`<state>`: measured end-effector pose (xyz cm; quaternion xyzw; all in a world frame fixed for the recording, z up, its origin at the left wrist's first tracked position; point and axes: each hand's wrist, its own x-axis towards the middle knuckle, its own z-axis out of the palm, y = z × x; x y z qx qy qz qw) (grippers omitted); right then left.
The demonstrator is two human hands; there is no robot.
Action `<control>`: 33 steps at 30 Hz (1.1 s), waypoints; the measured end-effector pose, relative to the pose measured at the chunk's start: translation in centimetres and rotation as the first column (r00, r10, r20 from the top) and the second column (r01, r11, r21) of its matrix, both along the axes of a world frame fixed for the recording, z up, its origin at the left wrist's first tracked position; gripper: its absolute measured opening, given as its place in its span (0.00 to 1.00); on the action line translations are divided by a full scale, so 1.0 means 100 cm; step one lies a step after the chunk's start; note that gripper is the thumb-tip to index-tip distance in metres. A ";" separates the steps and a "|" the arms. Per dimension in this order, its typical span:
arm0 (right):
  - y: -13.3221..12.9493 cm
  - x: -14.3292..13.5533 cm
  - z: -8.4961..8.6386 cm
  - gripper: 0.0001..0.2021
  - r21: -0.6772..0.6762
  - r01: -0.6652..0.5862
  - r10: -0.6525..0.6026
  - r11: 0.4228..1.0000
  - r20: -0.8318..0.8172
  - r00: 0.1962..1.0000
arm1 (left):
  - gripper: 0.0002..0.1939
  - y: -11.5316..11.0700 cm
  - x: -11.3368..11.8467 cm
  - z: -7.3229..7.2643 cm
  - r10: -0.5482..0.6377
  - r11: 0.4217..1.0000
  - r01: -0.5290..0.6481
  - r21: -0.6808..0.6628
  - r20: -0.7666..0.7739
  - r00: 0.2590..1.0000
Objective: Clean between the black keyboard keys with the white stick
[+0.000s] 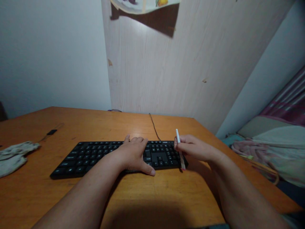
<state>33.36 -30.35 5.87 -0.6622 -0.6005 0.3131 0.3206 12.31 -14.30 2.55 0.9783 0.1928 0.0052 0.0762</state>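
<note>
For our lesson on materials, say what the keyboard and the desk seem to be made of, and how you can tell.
Keyboard: probably black plastic, fairly matt, judging by its evenly dark moulded keys.
Desk: orange-brown wood or wood-look laminate, slightly glossy; faint grain and a soft sheen show.

Poster [147,5] cut off, keyboard [89,156] partly hidden (left hand [134,154])

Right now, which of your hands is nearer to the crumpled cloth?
Left. The left hand lies on the keyboard, right of the cloth; the right hand is farther right, at the keyboard's right end.
</note>
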 end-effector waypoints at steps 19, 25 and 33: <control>0.021 0.016 -0.021 0.12 0.432 0.271 -0.397 0.860 0.234 0.887 | 0.66 0.002 -0.001 -0.002 -0.014 1.000 0.014 -0.002 0.023 1.000; 0.012 0.019 -0.017 0.08 0.277 0.165 -0.239 0.947 0.258 0.936 | 0.64 0.001 0.000 -0.002 -0.009 1.000 0.009 0.002 0.023 1.000; 0.001 0.017 -0.007 0.08 0.046 0.014 -0.015 0.999 0.038 0.999 | 0.64 0.001 0.000 -0.002 -0.001 1.000 0.001 -0.003 0.016 1.000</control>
